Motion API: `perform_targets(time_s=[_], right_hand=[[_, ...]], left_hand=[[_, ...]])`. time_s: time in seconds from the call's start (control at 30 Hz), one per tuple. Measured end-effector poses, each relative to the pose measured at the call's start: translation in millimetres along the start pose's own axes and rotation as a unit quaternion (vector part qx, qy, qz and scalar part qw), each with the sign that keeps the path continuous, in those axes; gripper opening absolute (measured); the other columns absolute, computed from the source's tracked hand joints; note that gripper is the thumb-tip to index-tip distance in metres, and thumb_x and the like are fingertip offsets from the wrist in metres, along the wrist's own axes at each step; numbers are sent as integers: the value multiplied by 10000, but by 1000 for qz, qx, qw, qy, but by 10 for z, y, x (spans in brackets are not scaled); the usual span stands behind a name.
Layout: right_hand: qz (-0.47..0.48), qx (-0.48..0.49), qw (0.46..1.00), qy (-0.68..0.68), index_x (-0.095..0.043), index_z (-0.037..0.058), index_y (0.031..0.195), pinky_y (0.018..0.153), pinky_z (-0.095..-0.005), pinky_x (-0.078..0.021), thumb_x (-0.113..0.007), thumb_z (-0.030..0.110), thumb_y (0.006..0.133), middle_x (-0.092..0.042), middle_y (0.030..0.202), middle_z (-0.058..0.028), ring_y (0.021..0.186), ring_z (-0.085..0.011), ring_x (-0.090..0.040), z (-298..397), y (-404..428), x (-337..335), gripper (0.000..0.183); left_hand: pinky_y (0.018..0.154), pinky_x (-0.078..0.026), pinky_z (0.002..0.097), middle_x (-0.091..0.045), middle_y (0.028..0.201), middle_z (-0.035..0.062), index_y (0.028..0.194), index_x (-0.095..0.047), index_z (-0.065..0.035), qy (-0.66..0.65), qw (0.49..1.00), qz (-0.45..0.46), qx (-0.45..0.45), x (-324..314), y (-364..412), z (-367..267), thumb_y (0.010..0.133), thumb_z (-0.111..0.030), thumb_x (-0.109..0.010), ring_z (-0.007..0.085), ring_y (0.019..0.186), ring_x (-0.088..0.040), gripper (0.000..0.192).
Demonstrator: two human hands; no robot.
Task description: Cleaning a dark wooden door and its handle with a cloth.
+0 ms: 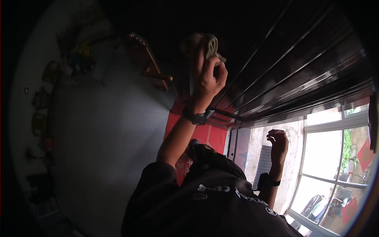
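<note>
My left hand (208, 77) is raised in the upper middle, with a folded grey-brown cloth (211, 46) gripped in its fingers. The cloth and fingertips are partly blurred, close to a dark glossy panelled surface (266, 65) with long parallel grooves. Whether the cloth touches this surface I cannot tell. On the right, my right hand (279, 143) is held up with its fingers loosely bent and nothing visible in them, in front of a pale wall beside the window. Each wrist wears a dark band.
A large paned window (321, 154) stands at the right. Below the dark panelling lies a red surface (217, 134). A brown wooden piece of furniture (158, 75) stands left of my left hand, on a grey floor (109, 133). Several chairs (38, 123) line the far left.
</note>
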State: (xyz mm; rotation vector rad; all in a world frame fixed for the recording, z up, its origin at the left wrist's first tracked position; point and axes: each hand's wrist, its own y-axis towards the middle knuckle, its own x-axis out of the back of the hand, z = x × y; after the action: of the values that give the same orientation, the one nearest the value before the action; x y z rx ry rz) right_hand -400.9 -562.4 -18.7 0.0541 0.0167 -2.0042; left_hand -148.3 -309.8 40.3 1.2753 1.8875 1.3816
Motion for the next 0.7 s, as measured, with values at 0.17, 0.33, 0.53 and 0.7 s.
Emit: perform_targets(time_s=[0.17, 0.33, 0.53, 0.7], right_hand=[[0, -8, 999, -33, -575, 6, 993, 792, -334, -484, -331, 334, 1012, -633, 974, -132, 877, -212, -623, 132, 10, -260, 409], [23, -15, 999, -44, -568, 18, 990, 793, -327, -481, -329, 342, 1014, -622, 984, -119, 894, -200, -614, 214, 75, -388, 404], [81, 6, 997, -1, -582, 14, 989, 779, -321, -482, -326, 292, 1037, -649, 944, -113, 862, -199, -631, 279, 272, -715, 381], [119, 17, 993, 13, -589, 22, 984, 781, -319, -475, -340, 299, 1044, -659, 920, -108, 848, -192, -632, 359, 360, -924, 378]], left_hand=[[869, -519, 379, -640, 1125, 143, 964, -625, -10, -213, 933, 251, 145, 115, -1543, 1, 828, -17, -693, 309, 1054, -630, 151], [846, -520, 341, -632, 1137, 170, 993, -629, -12, -187, 958, 115, 184, 563, -881, -59, 817, 5, -713, 286, 1038, -638, 197], [908, -526, 369, -563, 1235, 205, 1119, -602, 10, -17, 990, -136, -17, 661, 621, 483, 861, 55, -636, 315, 1113, -584, 264], [1040, -453, 463, -504, 1352, 218, 1177, -602, -20, 48, 998, -38, 8, 441, 217, 672, 847, 67, -615, 411, 1265, -478, 342]])
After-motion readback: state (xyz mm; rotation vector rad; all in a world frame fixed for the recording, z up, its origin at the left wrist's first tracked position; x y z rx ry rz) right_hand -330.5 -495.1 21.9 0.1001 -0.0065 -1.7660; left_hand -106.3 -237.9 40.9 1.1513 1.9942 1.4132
